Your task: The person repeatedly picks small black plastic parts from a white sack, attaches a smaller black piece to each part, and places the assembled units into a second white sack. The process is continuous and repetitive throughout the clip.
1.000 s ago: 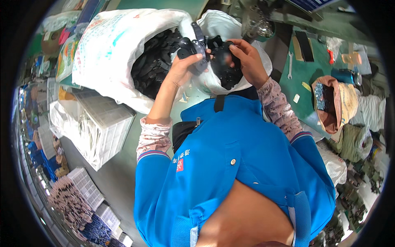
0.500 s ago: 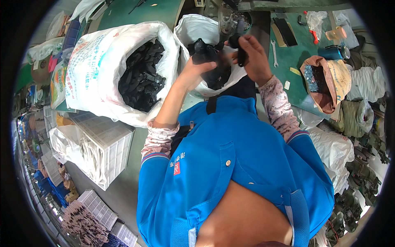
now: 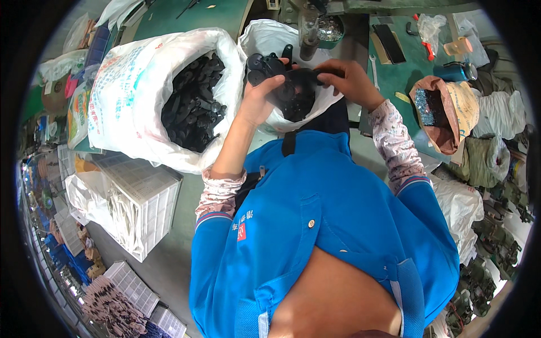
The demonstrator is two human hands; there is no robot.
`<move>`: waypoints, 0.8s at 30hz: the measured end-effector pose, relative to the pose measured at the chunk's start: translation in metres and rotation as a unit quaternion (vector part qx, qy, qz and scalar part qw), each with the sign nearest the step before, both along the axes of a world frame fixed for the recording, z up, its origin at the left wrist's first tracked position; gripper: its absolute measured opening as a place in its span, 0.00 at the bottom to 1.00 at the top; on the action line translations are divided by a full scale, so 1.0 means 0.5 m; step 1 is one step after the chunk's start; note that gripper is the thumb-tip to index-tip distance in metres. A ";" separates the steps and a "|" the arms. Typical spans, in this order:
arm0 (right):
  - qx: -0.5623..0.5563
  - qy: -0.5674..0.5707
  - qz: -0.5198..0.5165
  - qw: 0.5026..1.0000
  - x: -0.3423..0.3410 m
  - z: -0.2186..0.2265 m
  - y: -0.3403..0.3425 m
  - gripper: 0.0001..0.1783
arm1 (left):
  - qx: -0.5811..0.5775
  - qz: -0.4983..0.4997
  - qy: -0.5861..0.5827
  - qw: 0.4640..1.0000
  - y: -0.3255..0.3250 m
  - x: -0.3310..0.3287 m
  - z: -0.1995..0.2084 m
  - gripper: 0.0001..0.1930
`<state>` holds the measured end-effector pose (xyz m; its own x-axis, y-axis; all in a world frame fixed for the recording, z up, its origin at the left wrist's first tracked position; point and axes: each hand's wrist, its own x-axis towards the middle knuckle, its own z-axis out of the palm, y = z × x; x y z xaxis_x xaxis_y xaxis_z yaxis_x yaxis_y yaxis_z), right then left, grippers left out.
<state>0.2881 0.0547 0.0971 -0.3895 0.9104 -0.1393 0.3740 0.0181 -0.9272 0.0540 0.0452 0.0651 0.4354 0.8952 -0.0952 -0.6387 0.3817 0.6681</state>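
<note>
My left hand (image 3: 258, 101) is closed around a bunch of black plastic parts (image 3: 265, 69), rounded at their ends, above an open white bag (image 3: 269, 35). My right hand (image 3: 354, 84) is to the right of it, with thumb and fingers pinched on the end of a dark, blurred black part (image 3: 306, 78). That part reaches toward the bunch; whether the two touch I cannot tell. More black pieces (image 3: 298, 108) lie inside the bag below. On the left, a large white woven sack (image 3: 135, 84) gapes open, full of similar black parts (image 3: 194, 107).
A metal machine post (image 3: 309, 35) stands just beyond my hands, beside a green bowl of small metal pieces (image 3: 331, 32). On the right bench lie a wrench (image 3: 374, 70), a blue cup (image 3: 453, 71) and a brown bag (image 3: 442, 132). A white crate (image 3: 158, 200) stands lower left.
My right hand has come down from beside the machine post, and the black part in it has swung from upright to roughly level. The bunch in my left hand has shifted left.
</note>
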 end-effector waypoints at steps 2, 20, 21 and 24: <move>-0.069 0.103 -0.050 0.991 -0.010 0.001 0.002 0.14 | -0.006 0.020 -0.003 1.000 -0.005 0.008 0.009 0.23; -0.010 0.126 -0.121 0.985 -0.027 0.046 0.125 0.17 | -0.020 0.061 -0.054 0.996 -0.008 0.025 0.014 0.22; -0.024 0.150 -0.131 0.980 -0.028 0.038 0.120 0.18 | -0.026 0.064 -0.054 0.996 -0.008 0.026 0.012 0.22; -0.083 0.199 -0.137 0.967 -0.030 0.025 0.084 0.24 | -0.048 0.080 -0.057 0.994 -0.004 0.020 0.000 0.22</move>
<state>0.2729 0.0965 0.1095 -0.1891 0.9649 -0.1820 -0.0433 -0.1934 -0.9802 0.0640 0.0430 0.0653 0.3012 0.9430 -0.1413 -0.7660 0.3275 0.5532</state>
